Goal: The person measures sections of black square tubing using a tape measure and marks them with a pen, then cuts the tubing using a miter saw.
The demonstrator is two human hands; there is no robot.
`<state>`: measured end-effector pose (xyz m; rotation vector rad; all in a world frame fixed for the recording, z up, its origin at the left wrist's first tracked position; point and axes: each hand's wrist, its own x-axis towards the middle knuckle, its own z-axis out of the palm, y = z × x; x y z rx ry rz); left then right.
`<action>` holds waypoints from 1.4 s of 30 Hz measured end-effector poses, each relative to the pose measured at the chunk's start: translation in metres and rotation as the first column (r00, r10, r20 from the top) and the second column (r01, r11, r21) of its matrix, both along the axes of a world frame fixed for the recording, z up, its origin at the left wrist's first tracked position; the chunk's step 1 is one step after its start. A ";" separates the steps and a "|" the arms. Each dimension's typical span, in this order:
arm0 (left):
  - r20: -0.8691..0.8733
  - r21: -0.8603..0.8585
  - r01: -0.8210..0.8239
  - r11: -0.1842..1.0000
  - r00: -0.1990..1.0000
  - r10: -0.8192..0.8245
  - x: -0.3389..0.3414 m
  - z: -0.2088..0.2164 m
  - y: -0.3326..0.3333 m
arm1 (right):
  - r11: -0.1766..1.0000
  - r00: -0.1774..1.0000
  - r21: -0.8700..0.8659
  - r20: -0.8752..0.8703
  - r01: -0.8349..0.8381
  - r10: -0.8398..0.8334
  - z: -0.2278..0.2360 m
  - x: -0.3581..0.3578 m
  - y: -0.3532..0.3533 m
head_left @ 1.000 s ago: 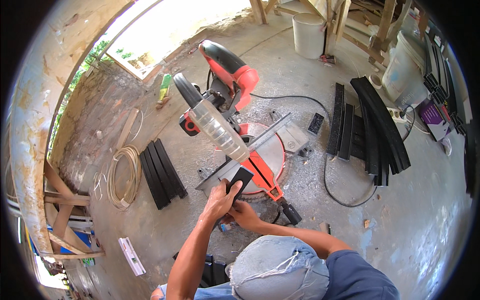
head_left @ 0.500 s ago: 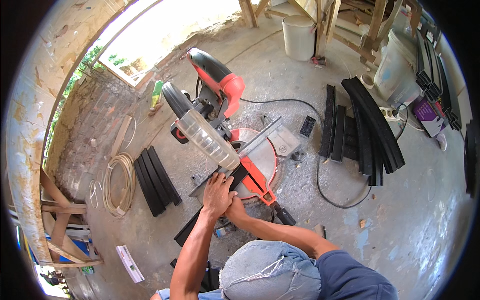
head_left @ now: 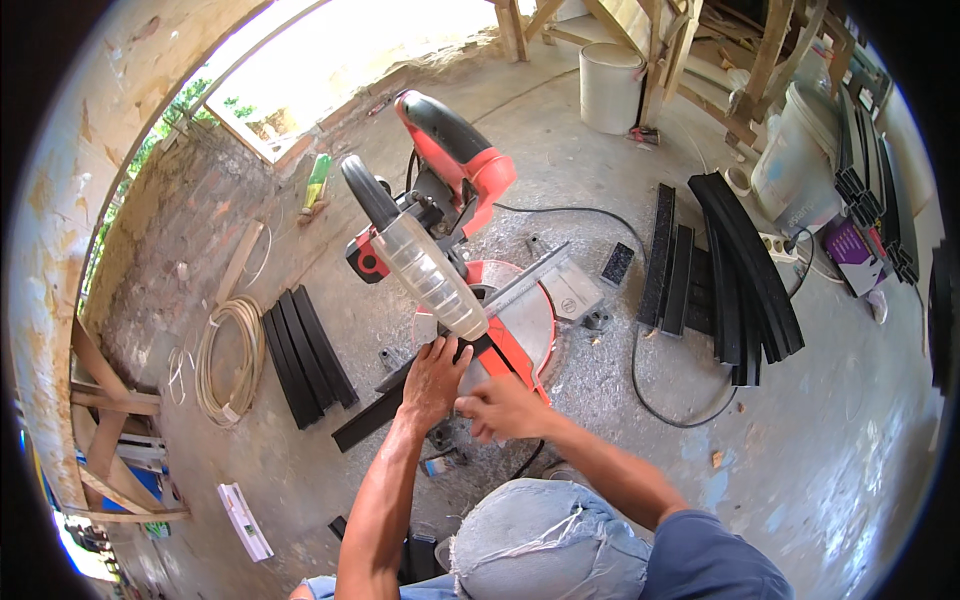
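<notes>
A red and black mitre saw (head_left: 485,175) stands on the floor in front of me, its head raised and its clear blade guard (head_left: 432,285) over the round table. My left hand (head_left: 432,382) presses a long black strip (head_left: 365,422) against the metal fence, thumb and fingers closed over it beside the guard. The strip's free end sticks out to the left of the saw. In front of the orange table insert (head_left: 515,355), my right hand (head_left: 508,408) hovers with curled fingers, apart from the left hand. I see nothing in it. The right wrist hides the table's front handle.
Several cut black strips (head_left: 308,355) lie left of the saw, beside a coiled hose (head_left: 232,360). More black strips (head_left: 735,265) are stacked at right. A black power cable (head_left: 640,385) loops across the floor to a socket block (head_left: 778,247). Buckets (head_left: 612,90) stand behind.
My right hand has come away from the left one and moved right. The strip's free end has swung up toward the fence line. My left hand stays on the strip.
</notes>
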<state>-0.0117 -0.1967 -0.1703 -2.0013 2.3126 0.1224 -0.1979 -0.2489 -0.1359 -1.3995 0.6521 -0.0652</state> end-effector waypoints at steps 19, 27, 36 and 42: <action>-0.228 -0.263 -0.315 0.912 0.939 0.259 0.001 -0.047 0.025 | 0.326 0.989 -0.945 -0.054 -0.006 -0.140 0.228 0.077 -0.197; -0.221 -0.266 -0.348 0.899 0.930 0.294 0.008 -0.057 0.037 | 0.302 0.944 -0.904 0.239 0.302 -0.227 0.147 -0.018 -0.104; -0.196 -0.339 -0.313 0.887 0.946 0.259 0.005 -0.061 0.031 | 0.582 0.846 -0.616 0.423 0.531 -0.325 0.092 -0.064 -0.068; -0.193 -0.355 -0.304 0.884 0.949 0.249 0.006 -0.062 0.027 | 0.551 0.814 -0.600 0.461 0.580 -0.354 0.092 -0.055 -0.067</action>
